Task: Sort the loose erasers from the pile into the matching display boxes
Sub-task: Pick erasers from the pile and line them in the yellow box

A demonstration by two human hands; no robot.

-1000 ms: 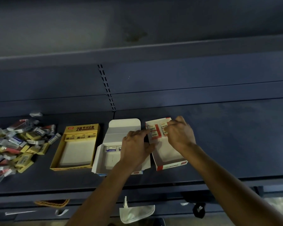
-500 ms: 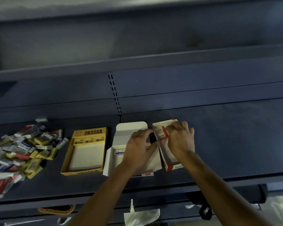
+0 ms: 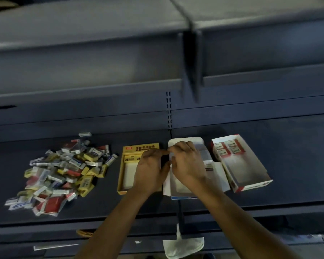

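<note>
Pile of loose erasers (image 3: 64, 174) lying far left on shelf (image 3: 11, 165), well apart from both hands. Yellow box (image 3: 140, 146) sitting beside pile. Left hand (image 3: 150, 169) hovering over it, fingertips reaching white box (image 3: 216, 176) edge; cannot tell whether grip is pinching. Right hand (image 3: 187, 163) curling round white box's lid flap, grip grasping it. Red box (image 3: 254, 186) standing rightmost, four erasers at back. Judged step: readying white box; next move calling for letting go, then reaching left to pile.
</note>
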